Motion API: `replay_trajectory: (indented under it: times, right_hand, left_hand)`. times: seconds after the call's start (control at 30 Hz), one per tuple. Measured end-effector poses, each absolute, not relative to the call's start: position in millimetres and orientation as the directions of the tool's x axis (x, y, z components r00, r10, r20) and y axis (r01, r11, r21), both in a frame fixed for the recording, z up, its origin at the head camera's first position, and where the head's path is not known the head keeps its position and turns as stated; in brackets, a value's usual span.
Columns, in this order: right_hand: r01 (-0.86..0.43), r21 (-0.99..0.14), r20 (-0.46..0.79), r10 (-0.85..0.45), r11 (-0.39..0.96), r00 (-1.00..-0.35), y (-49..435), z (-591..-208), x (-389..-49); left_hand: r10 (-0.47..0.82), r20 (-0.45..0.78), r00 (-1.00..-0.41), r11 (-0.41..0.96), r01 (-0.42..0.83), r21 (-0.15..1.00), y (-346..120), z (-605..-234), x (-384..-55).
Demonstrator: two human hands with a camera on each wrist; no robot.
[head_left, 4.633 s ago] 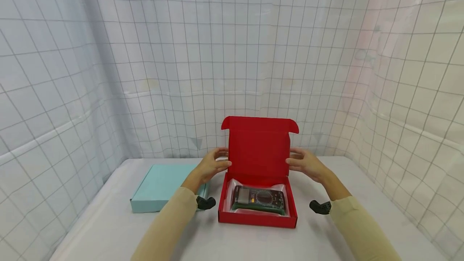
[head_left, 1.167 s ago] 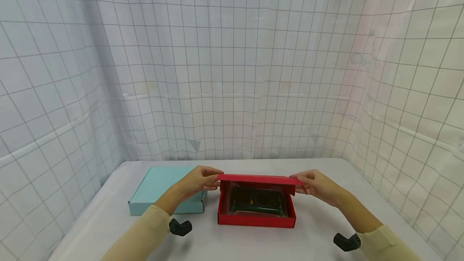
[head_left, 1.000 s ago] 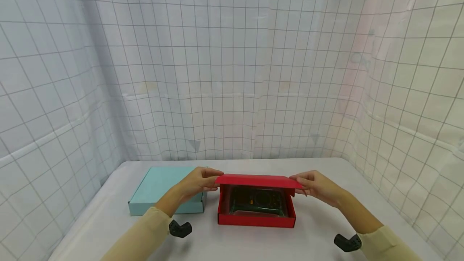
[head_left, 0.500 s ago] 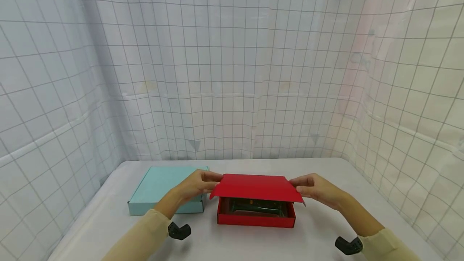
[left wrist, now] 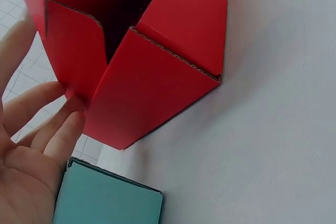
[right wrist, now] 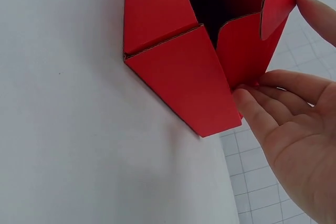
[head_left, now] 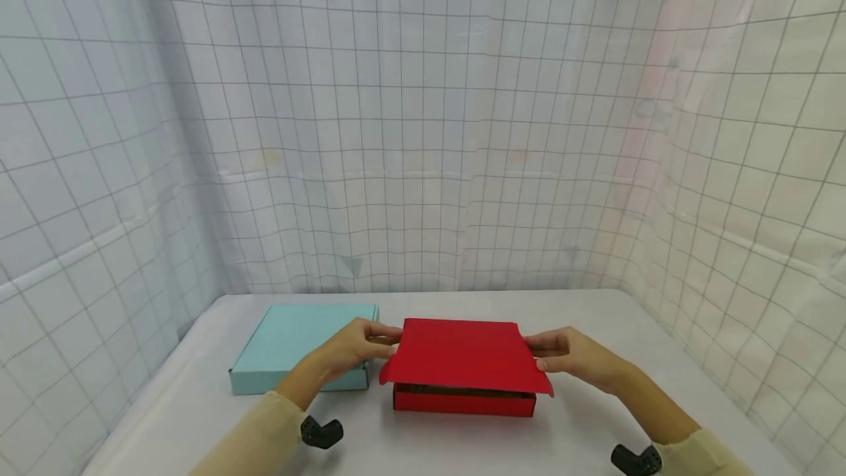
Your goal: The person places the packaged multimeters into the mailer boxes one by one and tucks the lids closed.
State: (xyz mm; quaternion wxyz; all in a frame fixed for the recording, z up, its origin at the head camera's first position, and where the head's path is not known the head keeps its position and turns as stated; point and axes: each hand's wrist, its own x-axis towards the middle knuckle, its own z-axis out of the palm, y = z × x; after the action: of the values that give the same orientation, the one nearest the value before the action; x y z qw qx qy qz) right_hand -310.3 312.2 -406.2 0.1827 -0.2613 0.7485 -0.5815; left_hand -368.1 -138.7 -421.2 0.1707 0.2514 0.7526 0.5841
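Observation:
A red cardboard box (head_left: 463, 402) stands before me, its lid (head_left: 463, 355) folded down almost flat over it. A narrow dark gap shows along the front, and the contents are hidden. My left hand (head_left: 353, 345) is at the lid's left side; in the left wrist view its fingertips press the left side flap (left wrist: 76, 51), the thumb by the lid's front ear. On the other side, my right hand (head_left: 575, 358) does the same: its fairly straight fingers touch the right side flap (right wrist: 244, 51) and its thumb lies at the ear (right wrist: 281, 1).
A closed light-blue box (head_left: 300, 340) lies on the white table (head_left: 456, 450) to the left, close behind my left hand. Grid-patterned white curtains (head_left: 423, 131) hang round the back and both sides.
The red lid has swung from upright down and forward, covering the multimeter that showed inside the box. Both hands have come down with it along its sides. The blue box stays put.

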Motion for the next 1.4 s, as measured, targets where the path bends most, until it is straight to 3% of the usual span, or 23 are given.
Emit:
replay_trajectory:
  times: [0.3, 0.67, 1.0, 1.4]
  right_hand:
    - [-0.205, -0.948, 0.018, -0.599, 0.245, -0.800, 310.2, -408.6, -305.1]
    - [-0.209, -0.926, -0.014, -0.581, 0.314, -0.814, 310.5, -415.1, -301.6]
    - [-0.232, -0.910, -0.011, -0.579, 0.343, -0.815, 309.9, -418.4, -299.2]
    - [-0.275, -0.881, 0.007, -0.571, 0.384, -0.821, 308.8, -421.0, -297.8]
  left_hand:
    - [0.610, 0.002, -0.792, 0.219, 0.170, 0.961, -140.9, -417.8, -367.2]
    - [0.682, -0.039, -0.730, 0.328, 0.258, 0.909, -142.0, -408.8, -358.0]
    - [0.661, -0.040, -0.749, 0.421, 0.326, 0.846, -138.0, -399.8, -347.8]
    - [0.664, -0.026, -0.747, 0.413, 0.338, 0.845, -133.9, -403.0, -345.6]
